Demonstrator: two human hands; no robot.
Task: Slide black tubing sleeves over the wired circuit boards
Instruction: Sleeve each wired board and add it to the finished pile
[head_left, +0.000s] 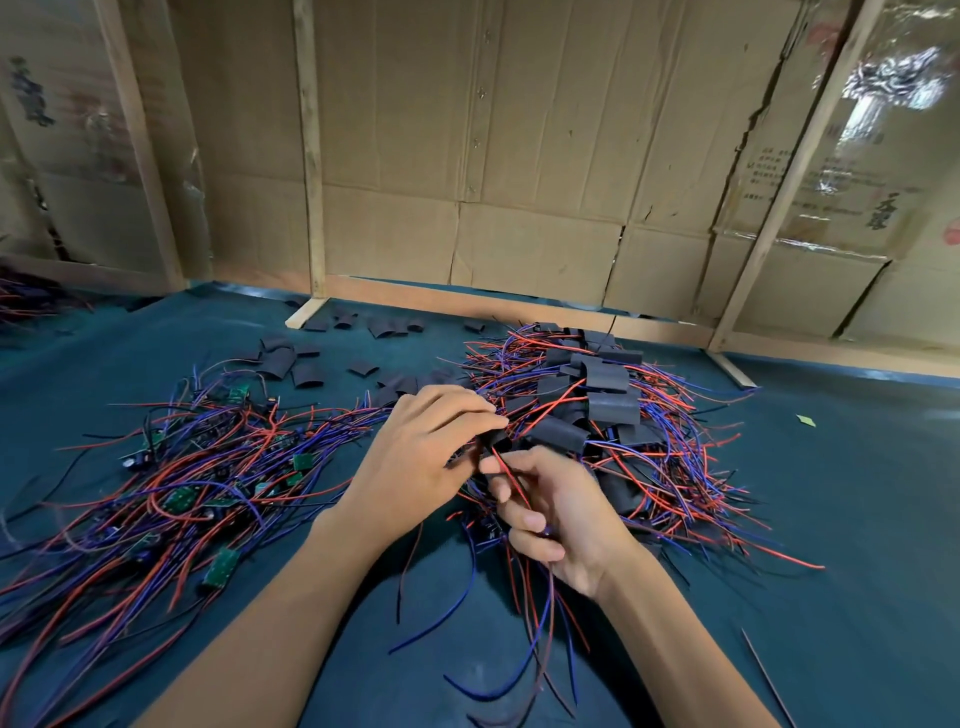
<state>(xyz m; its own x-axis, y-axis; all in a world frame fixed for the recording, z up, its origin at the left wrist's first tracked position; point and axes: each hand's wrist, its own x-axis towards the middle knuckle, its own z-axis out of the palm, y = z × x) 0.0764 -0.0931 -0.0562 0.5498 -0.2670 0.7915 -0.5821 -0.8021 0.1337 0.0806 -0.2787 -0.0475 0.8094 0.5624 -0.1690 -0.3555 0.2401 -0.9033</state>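
My left hand (415, 447) pinches a short black tubing sleeve (493, 444) at the middle of the table. My right hand (556, 514) grips a bundle of red, blue and black wires (524, 571) that runs into that sleeve; the board on those wires is hidden by my fingers. To the left lies a pile of bare green circuit boards with wires (208, 488). Behind my hands, to the right, sits a pile of boards covered by black sleeves (608, 395). Loose black sleeves (306, 371) are scattered further back.
The table is covered in dark teal cloth (831, 519). A cardboard wall on a wooden frame (519, 156) closes off the back. Another wire heap (26, 296) lies at the far left edge. A thin stick (769, 680) lies at the lower right.
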